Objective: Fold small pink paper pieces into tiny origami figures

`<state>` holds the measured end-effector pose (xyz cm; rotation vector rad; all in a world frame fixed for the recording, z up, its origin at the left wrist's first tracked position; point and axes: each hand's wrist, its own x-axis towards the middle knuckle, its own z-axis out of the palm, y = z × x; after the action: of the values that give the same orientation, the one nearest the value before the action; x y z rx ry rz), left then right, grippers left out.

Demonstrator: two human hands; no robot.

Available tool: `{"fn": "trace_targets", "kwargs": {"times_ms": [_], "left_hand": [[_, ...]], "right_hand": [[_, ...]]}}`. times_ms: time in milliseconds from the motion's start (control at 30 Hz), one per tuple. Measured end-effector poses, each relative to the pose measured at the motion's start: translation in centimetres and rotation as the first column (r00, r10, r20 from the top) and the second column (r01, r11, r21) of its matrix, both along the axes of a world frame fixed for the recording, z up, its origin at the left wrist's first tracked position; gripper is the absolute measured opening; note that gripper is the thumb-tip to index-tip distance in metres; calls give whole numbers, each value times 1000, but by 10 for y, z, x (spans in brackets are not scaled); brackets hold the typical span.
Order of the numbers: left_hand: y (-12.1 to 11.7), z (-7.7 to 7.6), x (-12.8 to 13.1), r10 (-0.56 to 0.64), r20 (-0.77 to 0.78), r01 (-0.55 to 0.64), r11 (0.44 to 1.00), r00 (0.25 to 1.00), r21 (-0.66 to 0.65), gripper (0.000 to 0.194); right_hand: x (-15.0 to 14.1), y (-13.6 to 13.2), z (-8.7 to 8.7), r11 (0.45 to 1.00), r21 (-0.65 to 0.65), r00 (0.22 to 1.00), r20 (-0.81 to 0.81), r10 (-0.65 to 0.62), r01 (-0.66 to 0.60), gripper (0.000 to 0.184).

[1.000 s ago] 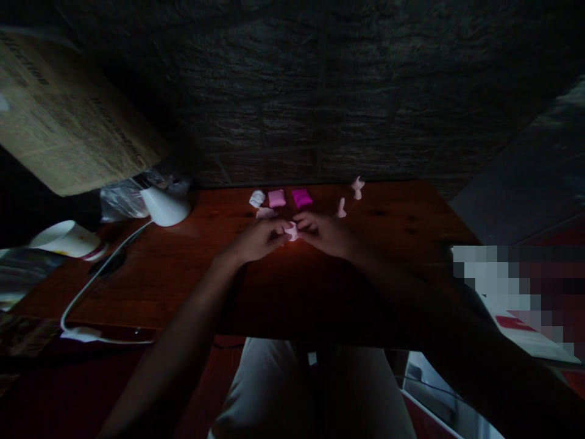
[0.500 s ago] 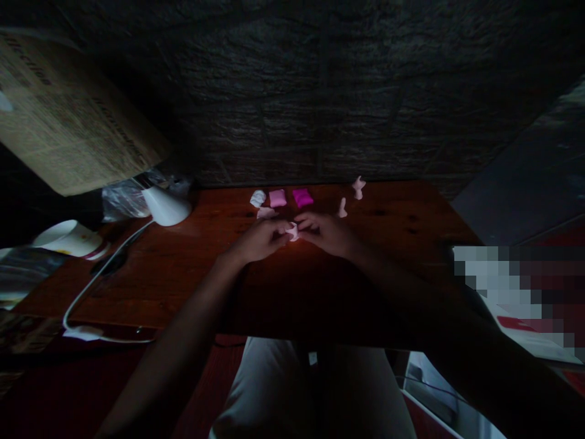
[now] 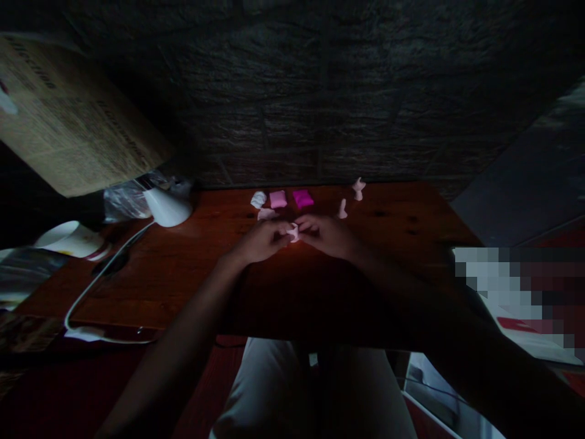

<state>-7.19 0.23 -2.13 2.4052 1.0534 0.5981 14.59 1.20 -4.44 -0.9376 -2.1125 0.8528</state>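
Between my two hands is a small pale pink piece of modelling clay [image 3: 294, 232], pinched from both sides just above the table. My left hand [image 3: 265, 239] grips its left side with thumb and fingers. On the other side the fingers of my right hand [image 3: 326, 235] close on it. Just behind my hands lie a white lump of clay [image 3: 258, 199], a pink clay block [image 3: 278, 199], a magenta clay block [image 3: 303, 199] and a flat pale pink piece [image 3: 266, 214]. Two small pale pink clay shapes, one pointed [image 3: 342, 209] and one flared at the top [image 3: 359, 189], stand upright to the right.
A white lamp base [image 3: 168, 207] with a white cable [image 3: 86, 289] stands on the wooden table [image 3: 183, 286] at the left. Near it a paper cup [image 3: 70, 239] lies on its side. A large brown printed shade or bag [image 3: 77, 116] overhangs the left. A stone-patterned wall [image 3: 292, 110] rises behind.
Both hands stay on the pale pink clay in nearly the same place, with only slight finger movement. The view has shifted very slightly.
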Motion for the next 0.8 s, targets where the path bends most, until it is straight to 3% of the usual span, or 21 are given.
{"fn": "trace_targets", "kwargs": {"times_ms": [400,800], "left_hand": [[-1,2,1,3,-14,-2,1000,1000,12,13],[-3,4,2,-48,42,48,999,998,-3,13]], "right_hand": [[4,4,-3,995,-45,994,-63,85,-88,19],[2,-1,3,999,-35,999,-4,36,-36,20]]}}
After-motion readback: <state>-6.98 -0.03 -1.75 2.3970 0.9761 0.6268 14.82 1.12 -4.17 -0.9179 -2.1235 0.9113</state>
